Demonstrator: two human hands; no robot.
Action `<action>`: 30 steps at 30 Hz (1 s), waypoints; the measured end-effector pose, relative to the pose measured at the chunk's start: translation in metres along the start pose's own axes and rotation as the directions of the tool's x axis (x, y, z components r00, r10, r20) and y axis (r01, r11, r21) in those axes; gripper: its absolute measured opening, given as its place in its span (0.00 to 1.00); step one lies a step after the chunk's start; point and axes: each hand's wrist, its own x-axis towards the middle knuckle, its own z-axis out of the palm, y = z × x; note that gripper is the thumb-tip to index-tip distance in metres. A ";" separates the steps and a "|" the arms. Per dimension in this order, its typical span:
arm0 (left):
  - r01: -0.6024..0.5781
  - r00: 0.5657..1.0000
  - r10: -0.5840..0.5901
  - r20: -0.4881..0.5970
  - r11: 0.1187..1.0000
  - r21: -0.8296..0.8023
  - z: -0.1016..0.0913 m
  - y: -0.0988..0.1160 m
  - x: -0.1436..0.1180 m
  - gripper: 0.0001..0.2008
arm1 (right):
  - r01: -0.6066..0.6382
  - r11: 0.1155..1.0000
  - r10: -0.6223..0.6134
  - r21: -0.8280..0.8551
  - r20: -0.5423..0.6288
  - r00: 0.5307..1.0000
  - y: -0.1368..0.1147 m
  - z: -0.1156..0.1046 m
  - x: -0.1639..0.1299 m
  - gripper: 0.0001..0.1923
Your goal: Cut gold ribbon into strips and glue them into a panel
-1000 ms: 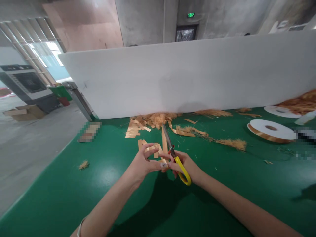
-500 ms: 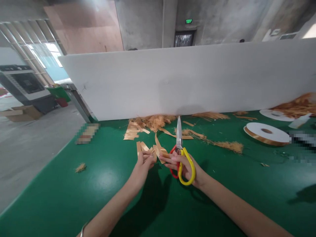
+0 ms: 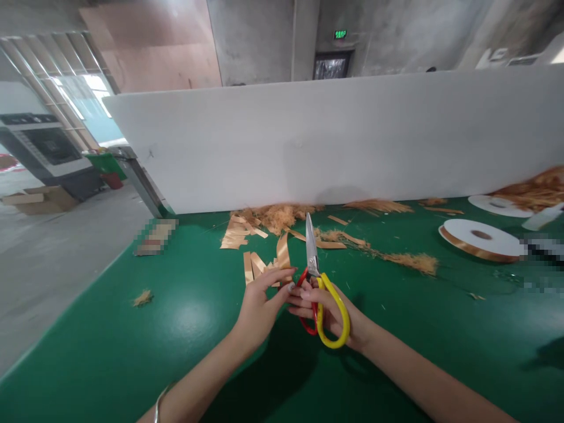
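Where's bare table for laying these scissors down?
Bare green table lies between the left hand and small fibre tuft, and right of the right hand, short of the ribbon spool, barring small scraps. Crowded: along the white panel (fibre piles) and beyond the left hand (cut ribbon pieces).

A single camera worn on the head looks forward and down over the person's own left arm (image 3: 207,367) and right arm (image 3: 414,358), which enter at the lower left and lower right corners. Close to the lens, the left hand (image 3: 259,308) and right hand (image 3: 330,305) come together just below the frame's centre. The table (image 3: 110,358) fills the lower half, seen slantwise from above. Beyond it the board (image 3: 220,147) crosses the middle, nearly face-on; over its top the view reaches the wall (image 3: 259,41), farther off, and at left the floor (image 3: 92,241).
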 end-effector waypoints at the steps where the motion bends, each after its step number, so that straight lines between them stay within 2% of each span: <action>1: 0.010 1.000 -0.010 -0.029 1.000 -0.026 -0.002 -0.001 0.003 0.11 | -0.010 1.000 0.010 -0.029 -0.006 1.000 -0.002 0.000 0.000 0.16; 3: 0.022 0.997 -0.028 -0.077 0.997 -0.077 -0.007 -0.002 0.009 0.13 | -0.006 0.993 0.002 -0.122 -0.031 1.000 -0.007 -0.002 0.001 0.17; 5: 0.036 0.994 -0.047 -0.103 0.995 -0.097 -0.013 -0.002 0.014 0.14 | 0.045 0.967 -0.063 -0.251 -0.063 0.996 -0.014 -0.008 0.004 0.19; 7: 0.041 0.992 -0.049 -0.113 0.997 -0.073 -0.018 -0.002 0.019 0.15 | 0.108 0.905 -0.164 -0.411 -0.102 0.981 -0.023 -0.018 0.009 0.20; 9: 0.031 0.993 -0.034 -0.113 0.999 -0.020 -0.022 -0.003 0.023 0.15 | 0.136 0.808 -0.257 -0.574 -0.136 0.957 -0.033 -0.031 0.013 0.21; 13: -0.038 0.997 0.042 -0.059 0.997 0.070 -0.026 -0.009 0.027 0.13 | 0.104 0.561 -0.369 -0.821 -0.135 0.919 -0.053 -0.054 0.012 0.23; 16: -0.090 0.996 0.090 0.009 0.991 0.103 -0.028 -0.014 0.031 0.13 | 0.030 0.261 -0.421 -0.965 -0.086 0.903 -0.065 -0.062 0.006 0.23; 18: -0.108 0.994 0.104 0.040 0.988 0.109 -0.029 -0.014 0.033 0.14 | 0.008 0.088 -0.460 -0.996 -0.033 0.887 -0.071 -0.064 0.002 0.23; 22: -0.120 0.992 0.115 0.053 0.986 0.111 -0.030 -0.013 0.035 0.14 | 0.031 -0.121 -0.429 -0.992 0.081 0.900 -0.083 -0.067 -0.001 0.19; 25: -0.126 0.991 0.121 0.050 0.986 0.107 -0.030 -0.014 0.034 0.13 | -0.020 -0.256 -0.370 -0.967 0.078 0.926 -0.091 -0.069 -0.004 0.19; 27: -0.130 0.991 0.125 0.050 0.985 0.110 -0.030 -0.015 0.033 0.13 | -0.046 -0.307 -0.306 -0.951 0.053 0.951 -0.093 -0.068 -0.007 0.18; 30: -0.131 0.990 0.126 0.059 0.988 0.084 -0.030 -0.014 0.032 0.14 | -0.015 -0.341 -0.208 -0.940 0.060 0.976 -0.093 -0.065 -0.009 0.17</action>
